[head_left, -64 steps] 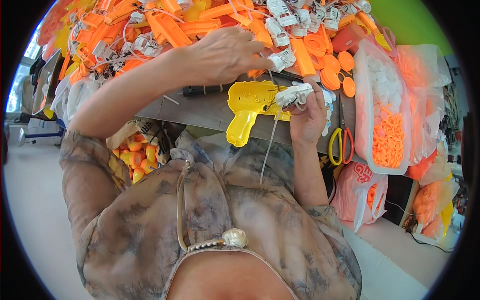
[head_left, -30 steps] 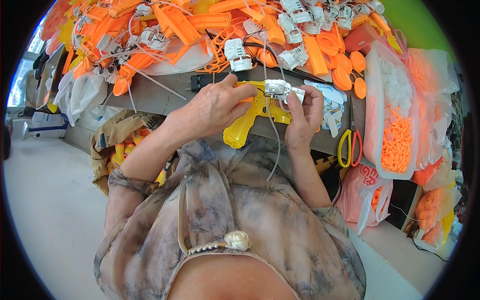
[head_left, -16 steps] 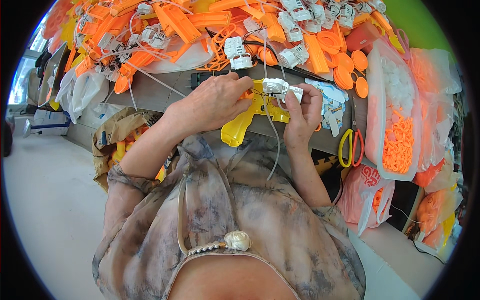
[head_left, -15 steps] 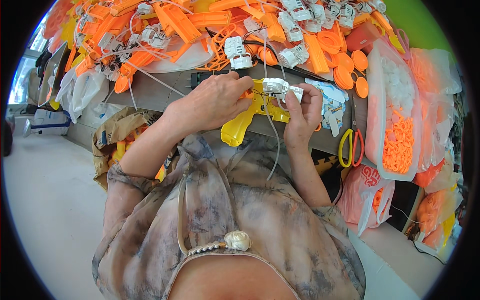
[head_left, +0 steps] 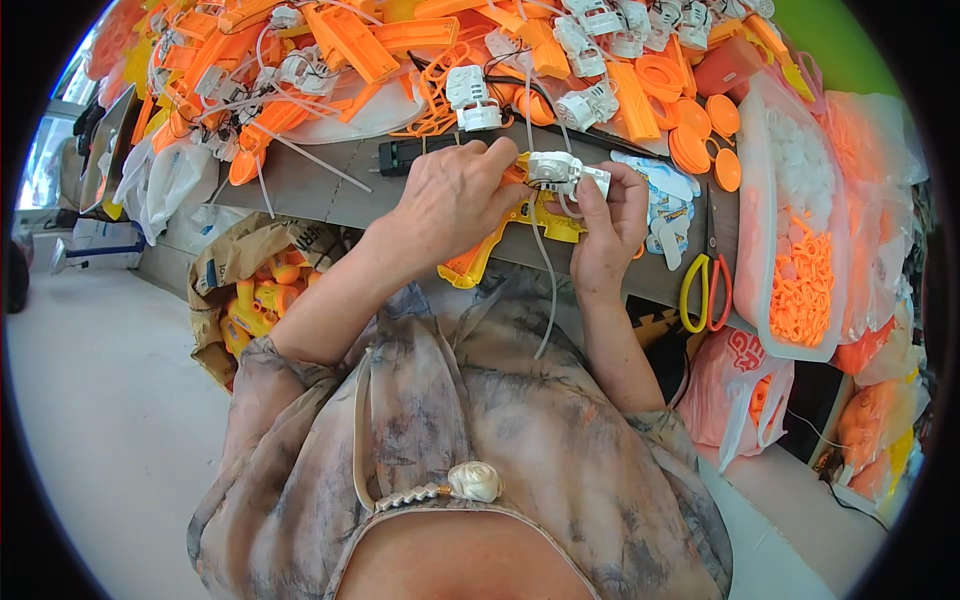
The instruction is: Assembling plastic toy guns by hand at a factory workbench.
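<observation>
To the left of my left hand, a brown paper bag [head_left: 213, 268] holds yellow and orange pieces. My left hand [head_left: 452, 195] bends its fingers over an orange part [head_left: 515, 173]; I can't tell whether it pinches it. Between my hands lies a yellow shell [head_left: 518, 214], long axis roughly sideways, grip slanting leftward toward me. My right hand [head_left: 610, 215] pinches a white mechanism [head_left: 553, 170]. Farther right, a pinkish plastic bag [head_left: 712, 385] holds orange pieces, a clear bin [head_left: 755, 240] white and orange ones.

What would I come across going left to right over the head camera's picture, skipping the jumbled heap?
Open brown paper bag, left hand, white plastic mechanism, right hand, scissors with yellow and red handles, long translucent plastic bin.
</observation>
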A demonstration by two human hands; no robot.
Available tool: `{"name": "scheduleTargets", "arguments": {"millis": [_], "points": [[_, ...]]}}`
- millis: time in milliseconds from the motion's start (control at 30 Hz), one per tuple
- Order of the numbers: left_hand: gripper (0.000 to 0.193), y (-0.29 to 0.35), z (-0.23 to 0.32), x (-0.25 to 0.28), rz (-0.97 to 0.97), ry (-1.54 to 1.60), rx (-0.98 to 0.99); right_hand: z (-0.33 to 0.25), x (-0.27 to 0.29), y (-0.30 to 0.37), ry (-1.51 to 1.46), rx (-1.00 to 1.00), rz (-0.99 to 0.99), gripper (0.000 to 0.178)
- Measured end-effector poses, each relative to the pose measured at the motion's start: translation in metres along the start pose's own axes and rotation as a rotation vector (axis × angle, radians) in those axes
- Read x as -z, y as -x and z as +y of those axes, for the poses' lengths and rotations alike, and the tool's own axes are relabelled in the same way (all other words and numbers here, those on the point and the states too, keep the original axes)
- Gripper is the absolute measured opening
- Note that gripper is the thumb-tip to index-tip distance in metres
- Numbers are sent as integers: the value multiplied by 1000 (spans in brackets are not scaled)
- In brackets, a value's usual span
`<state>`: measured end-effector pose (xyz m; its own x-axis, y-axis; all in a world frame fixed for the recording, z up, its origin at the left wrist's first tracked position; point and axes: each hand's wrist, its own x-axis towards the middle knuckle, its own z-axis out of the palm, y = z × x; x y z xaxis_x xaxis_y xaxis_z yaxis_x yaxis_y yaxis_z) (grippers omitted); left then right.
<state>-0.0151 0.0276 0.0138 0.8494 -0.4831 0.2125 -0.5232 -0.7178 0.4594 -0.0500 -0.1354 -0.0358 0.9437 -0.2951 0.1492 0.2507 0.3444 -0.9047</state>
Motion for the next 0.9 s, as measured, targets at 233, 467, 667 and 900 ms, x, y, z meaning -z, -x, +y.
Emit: {"name": "scheduleTargets", "arguments": {"millis": [233, 467, 667, 900], "points": [[18, 12, -4, -9, 105, -67, -136, 0, 1, 1, 2, 4, -4, 25], [14, 18, -6, -29, 323, -98, -119, -1, -1, 1, 6, -4, -2, 25], [14, 18, -7, -33, 343, -115, -124, -4, 3, -3, 40, -23, -18, 21], [19, -1, -5, -41, 465, -28, -168, -21, 17, -31, 75, -150, -65, 15]]}}
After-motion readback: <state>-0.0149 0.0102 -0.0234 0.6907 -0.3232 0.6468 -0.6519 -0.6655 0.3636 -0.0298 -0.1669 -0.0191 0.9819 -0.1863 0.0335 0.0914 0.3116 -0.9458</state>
